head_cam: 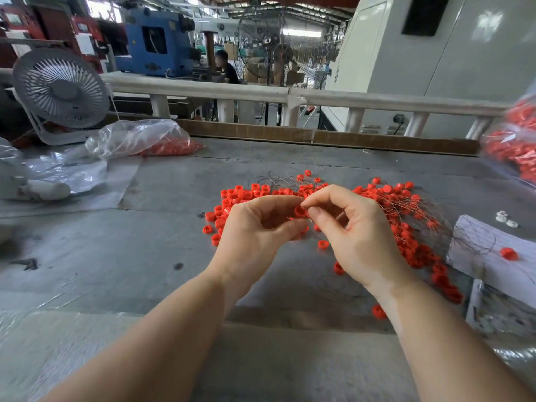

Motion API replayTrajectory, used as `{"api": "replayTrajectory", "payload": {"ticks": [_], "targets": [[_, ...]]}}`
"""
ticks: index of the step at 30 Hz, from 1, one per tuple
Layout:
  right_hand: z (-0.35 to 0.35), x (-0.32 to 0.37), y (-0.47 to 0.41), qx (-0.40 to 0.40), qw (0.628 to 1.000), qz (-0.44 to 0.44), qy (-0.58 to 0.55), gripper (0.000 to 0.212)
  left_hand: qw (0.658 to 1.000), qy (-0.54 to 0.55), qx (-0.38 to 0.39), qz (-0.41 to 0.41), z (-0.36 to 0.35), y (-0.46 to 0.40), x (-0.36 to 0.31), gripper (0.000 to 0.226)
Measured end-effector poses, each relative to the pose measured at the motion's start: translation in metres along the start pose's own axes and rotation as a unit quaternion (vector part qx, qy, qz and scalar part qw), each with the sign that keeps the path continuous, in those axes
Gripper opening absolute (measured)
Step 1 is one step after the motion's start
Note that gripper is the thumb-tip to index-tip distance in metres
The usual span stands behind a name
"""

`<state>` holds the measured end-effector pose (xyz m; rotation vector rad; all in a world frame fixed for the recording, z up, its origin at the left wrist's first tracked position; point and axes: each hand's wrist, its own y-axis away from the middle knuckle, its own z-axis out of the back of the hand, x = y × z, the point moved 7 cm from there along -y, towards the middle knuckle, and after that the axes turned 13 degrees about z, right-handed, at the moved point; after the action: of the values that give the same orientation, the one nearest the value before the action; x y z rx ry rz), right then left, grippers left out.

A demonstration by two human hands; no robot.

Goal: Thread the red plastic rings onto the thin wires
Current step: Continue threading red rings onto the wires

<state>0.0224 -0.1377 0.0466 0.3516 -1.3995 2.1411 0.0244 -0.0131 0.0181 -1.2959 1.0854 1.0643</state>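
Both hands meet above a heap of loose red plastic rings [249,195] on the grey table [150,256]. My left hand [258,233] pinches one red ring [300,211] between thumb and fingers. My right hand [351,230] pinches a thin wire at that ring, thumb and forefinger tips together. A bundle of thin wires [435,219] fans out to the right, with several red rings threaded on them. Whether the wire tip is inside the held ring is hidden by my fingers.
A clear bag of red rings [162,143] lies at the back left beside a grey desk fan [61,91]. Another bag of rings [516,140] hangs at the right edge. White paper [487,256] lies at the right. A cardboard strip [290,134] borders the table's far edge.
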Motion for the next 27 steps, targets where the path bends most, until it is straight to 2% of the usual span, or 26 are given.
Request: {"api": "replayTrajectory", "payload": {"ticks": [7,13,27], "targets": [[0.0,0.002,0.001,-0.006,1.0,-0.002,-0.014,0.013,0.997,0.063,0.016,0.032,-0.001,-0.001,0.004,0.021],[0.011,0.006,-0.001,-0.048,0.995,0.046,0.08,0.013,0.987,0.147,0.036,0.057,0.001,-0.004,0.009,0.018],[0.008,0.008,0.0,-0.031,0.985,0.08,0.151,0.008,0.981,0.18,0.047,0.054,0.004,-0.003,0.007,0.021]]}}
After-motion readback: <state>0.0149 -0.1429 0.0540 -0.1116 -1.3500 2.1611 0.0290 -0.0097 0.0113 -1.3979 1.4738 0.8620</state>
